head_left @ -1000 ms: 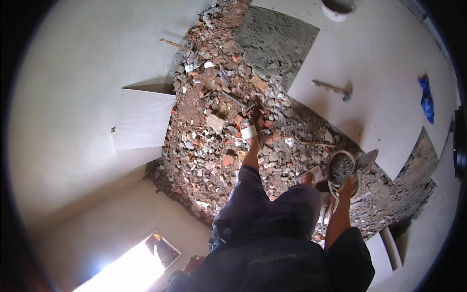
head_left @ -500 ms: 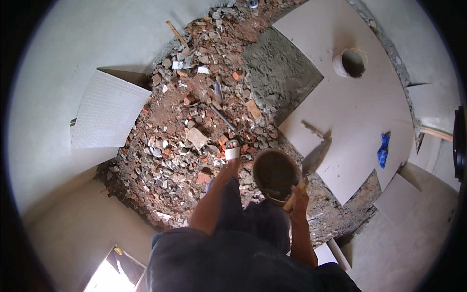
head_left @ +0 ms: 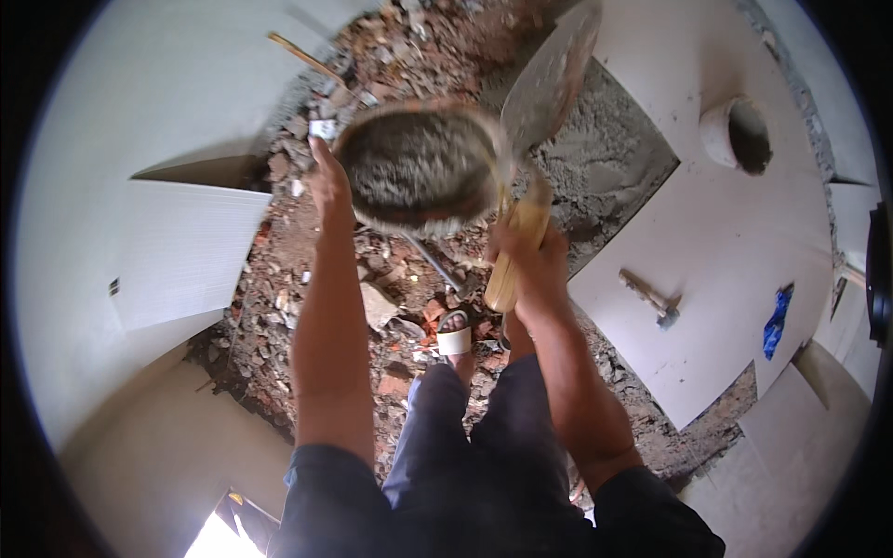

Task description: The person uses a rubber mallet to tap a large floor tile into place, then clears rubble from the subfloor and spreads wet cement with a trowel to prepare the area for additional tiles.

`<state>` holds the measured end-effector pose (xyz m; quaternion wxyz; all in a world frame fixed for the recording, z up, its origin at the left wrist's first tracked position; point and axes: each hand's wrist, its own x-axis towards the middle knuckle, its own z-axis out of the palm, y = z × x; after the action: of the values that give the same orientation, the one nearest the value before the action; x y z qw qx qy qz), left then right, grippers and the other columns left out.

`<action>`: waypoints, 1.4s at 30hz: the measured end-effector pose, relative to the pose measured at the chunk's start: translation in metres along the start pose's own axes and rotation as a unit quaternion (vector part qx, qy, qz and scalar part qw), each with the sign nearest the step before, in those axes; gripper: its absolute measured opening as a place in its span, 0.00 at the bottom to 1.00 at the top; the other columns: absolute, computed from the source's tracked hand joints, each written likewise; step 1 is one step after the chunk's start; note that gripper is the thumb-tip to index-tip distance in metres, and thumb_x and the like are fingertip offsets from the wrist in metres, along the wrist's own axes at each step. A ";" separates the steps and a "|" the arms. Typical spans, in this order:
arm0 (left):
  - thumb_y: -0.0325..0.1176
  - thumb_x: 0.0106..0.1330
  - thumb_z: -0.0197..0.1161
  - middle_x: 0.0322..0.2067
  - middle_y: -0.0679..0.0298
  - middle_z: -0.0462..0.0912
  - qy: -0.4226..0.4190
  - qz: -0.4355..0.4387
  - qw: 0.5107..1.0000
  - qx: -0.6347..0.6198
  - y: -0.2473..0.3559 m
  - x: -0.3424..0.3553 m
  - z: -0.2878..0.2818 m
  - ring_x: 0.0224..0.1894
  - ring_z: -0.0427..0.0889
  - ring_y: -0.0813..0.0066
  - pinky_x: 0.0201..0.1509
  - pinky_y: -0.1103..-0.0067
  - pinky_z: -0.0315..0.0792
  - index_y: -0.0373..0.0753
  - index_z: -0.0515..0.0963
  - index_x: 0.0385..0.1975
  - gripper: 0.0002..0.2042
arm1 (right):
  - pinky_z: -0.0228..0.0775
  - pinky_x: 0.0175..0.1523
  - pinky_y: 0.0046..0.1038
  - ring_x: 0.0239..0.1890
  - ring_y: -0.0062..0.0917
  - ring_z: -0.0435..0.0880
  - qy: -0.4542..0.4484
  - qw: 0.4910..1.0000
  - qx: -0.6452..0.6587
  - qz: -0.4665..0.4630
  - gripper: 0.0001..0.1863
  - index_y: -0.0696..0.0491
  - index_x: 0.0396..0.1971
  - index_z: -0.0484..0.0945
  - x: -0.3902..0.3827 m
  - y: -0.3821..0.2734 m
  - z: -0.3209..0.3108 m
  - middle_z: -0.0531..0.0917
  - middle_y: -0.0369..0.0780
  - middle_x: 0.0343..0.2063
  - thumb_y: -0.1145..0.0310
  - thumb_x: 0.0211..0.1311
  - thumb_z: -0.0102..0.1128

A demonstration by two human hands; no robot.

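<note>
A round pan of wet grey mortar is held out in front of me, above the rubble. My left hand grips its left rim, thumb upward and the other fingers mostly hidden. At the opposite side, my right hand is closed round the wooden handle of a trowel and lies against the pan's rim. The trowel's broad metal blade points away from me, blurred, over a bed of grey mortar on the floor.
Large pale tiles cover the right side, bearing a short round pipe, a small hammer and a crumpled blue wrapper. Broken brick rubble lies underfoot with a long-handled tool. More tiles lean at the left wall.
The pan has moved up and left, away from my body, with the trowel carried along. My left hand has come into view and taken hold of the pan's left rim.
</note>
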<state>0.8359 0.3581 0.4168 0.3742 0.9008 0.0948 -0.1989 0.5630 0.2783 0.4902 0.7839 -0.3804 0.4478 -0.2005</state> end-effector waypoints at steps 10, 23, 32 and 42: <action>0.60 0.71 0.37 0.18 0.51 0.79 0.073 0.398 0.912 -0.058 -0.076 -0.016 0.328 0.22 0.81 0.58 0.28 0.65 0.75 0.33 0.83 0.33 0.34 | 0.69 0.22 0.20 0.20 0.15 0.73 0.235 0.963 -0.121 -0.057 0.12 0.52 0.28 0.73 0.232 0.117 -0.155 0.76 0.33 0.21 0.61 0.55 0.67; 0.49 0.71 0.52 0.41 0.49 0.83 -0.006 0.387 0.916 -0.109 -0.109 0.011 0.297 0.42 0.82 0.65 0.49 0.73 0.76 0.24 0.76 0.46 0.27 | 0.75 0.36 0.41 0.31 0.44 0.82 0.184 0.923 -0.301 -0.153 0.22 0.56 0.38 0.68 0.213 0.165 -0.132 0.78 0.48 0.33 0.58 0.52 0.66; 0.62 0.63 0.55 0.31 0.54 0.84 -0.067 0.414 0.905 0.070 -0.081 -0.040 0.328 0.33 0.83 0.63 0.37 0.69 0.76 0.35 0.82 0.40 0.30 | 0.69 0.24 0.23 0.21 0.17 0.76 0.128 0.962 -0.195 -0.141 0.15 0.53 0.36 0.74 0.219 0.178 -0.220 0.79 0.34 0.23 0.59 0.59 0.66; 0.50 0.65 0.54 0.30 0.49 0.80 -0.459 0.529 0.679 0.218 -0.111 -0.181 0.384 0.36 0.83 0.56 0.35 0.65 0.75 0.38 0.74 0.33 0.19 | 0.70 0.34 0.20 0.29 0.15 0.76 0.296 0.804 -0.409 -0.314 0.12 0.56 0.39 0.75 0.201 0.210 -0.302 0.78 0.33 0.28 0.63 0.65 0.58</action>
<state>0.5264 0.1582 0.1781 0.2066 0.6524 -0.6275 -0.3715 0.4042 0.1532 0.1230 0.2788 -0.7081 0.5545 -0.3367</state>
